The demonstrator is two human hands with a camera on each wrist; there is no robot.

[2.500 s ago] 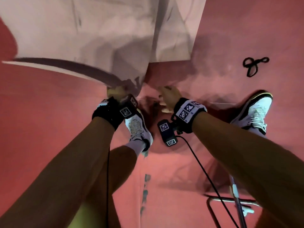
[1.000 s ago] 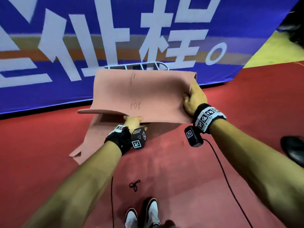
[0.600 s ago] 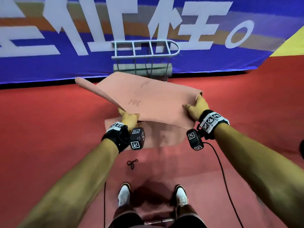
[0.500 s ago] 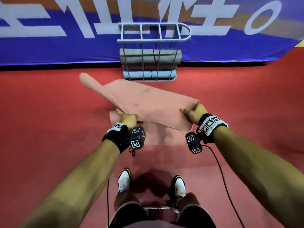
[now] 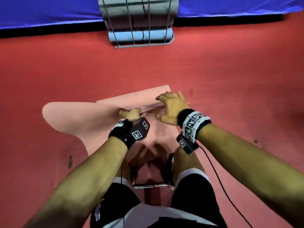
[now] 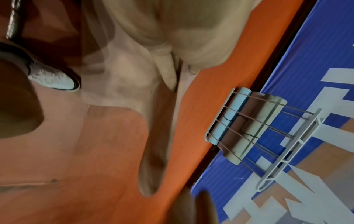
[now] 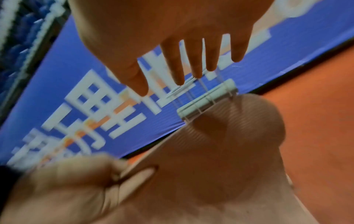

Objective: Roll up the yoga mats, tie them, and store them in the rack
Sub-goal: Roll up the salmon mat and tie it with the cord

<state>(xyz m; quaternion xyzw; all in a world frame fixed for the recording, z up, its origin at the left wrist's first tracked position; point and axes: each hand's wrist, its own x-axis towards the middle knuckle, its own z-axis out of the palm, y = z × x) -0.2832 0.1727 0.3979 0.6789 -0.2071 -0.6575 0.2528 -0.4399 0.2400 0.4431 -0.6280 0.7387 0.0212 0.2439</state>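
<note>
Right hand [image 5: 171, 108] has apparently let go of the lowered mat [image 5: 92, 119].

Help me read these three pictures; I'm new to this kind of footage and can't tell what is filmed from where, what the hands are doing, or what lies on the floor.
No machine here: a person wears three cameras. The big view looks down from the head; the other two sit on the wrists and look along the fingers. A pink yoga mat lies partly folded on the red floor. The left hand pinches a fold of it. The right hand is spread open just above the mat, holding nothing, as its wrist view shows. Ahead, by the blue banner, a wire rack already holds rolled mats.
</note>
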